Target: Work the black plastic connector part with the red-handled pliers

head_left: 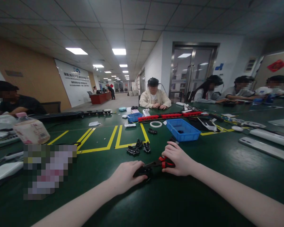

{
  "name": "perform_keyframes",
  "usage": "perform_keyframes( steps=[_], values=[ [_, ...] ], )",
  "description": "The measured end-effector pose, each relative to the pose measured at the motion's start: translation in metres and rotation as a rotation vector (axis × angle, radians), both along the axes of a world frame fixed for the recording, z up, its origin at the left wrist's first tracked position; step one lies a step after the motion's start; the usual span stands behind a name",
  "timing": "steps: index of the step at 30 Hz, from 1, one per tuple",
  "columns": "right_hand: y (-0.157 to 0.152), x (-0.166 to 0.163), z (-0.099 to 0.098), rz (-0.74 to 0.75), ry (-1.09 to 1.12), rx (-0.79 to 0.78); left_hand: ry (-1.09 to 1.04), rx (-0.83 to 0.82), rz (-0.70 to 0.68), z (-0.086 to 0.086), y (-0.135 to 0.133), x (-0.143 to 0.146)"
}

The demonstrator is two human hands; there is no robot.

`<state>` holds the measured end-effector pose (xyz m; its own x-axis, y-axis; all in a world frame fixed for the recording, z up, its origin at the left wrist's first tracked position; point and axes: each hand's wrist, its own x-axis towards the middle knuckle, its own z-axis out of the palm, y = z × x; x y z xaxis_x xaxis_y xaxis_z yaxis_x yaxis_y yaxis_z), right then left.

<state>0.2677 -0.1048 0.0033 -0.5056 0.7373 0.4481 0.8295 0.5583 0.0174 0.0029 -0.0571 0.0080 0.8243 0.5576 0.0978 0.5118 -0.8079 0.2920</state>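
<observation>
My right hand point(178, 159) is closed around the red-and-black handles of a pair of pliers point(159, 163), whose jaws point left. My left hand point(126, 176) is closed on a small black plastic part point(143, 171) that rests on the green table point(203, 189), where the plier jaws meet it. A small pile of similar black parts point(139, 147) lies just beyond my hands, near yellow floor-style tape lines point(113, 138).
A blue tray point(182, 130) stands behind my right hand; a smaller blue bin point(134, 117) and red strips point(170, 115) lie farther back. A white tape ring point(156, 124) sits mid-table. Several people sit round the table. A bottle point(31, 129) stands at left.
</observation>
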Motion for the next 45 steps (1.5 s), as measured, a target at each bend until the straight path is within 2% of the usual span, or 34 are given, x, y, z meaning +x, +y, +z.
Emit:
perform_keyframes(
  steps=[5,14,33,45],
  values=[
    [-0.0002,0.0004,-0.0003,-0.013,0.09,-0.004,-0.014,-0.007,0.0,-0.0009,0.0013,-0.0009],
    [0.0016,0.0051,-0.0026,-0.04,0.126,-0.002,-0.021,-0.035,-0.01,-0.0003,0.0018,-0.0015],
    [0.0015,0.0045,-0.0008,0.026,0.044,-0.007,-0.028,-0.054,-0.026,-0.0003,0.0039,-0.0028],
    [0.0008,0.0037,-0.0037,-0.008,-0.044,0.015,-0.023,-0.048,-0.043,-0.0021,0.0069,-0.0038]
  ],
)
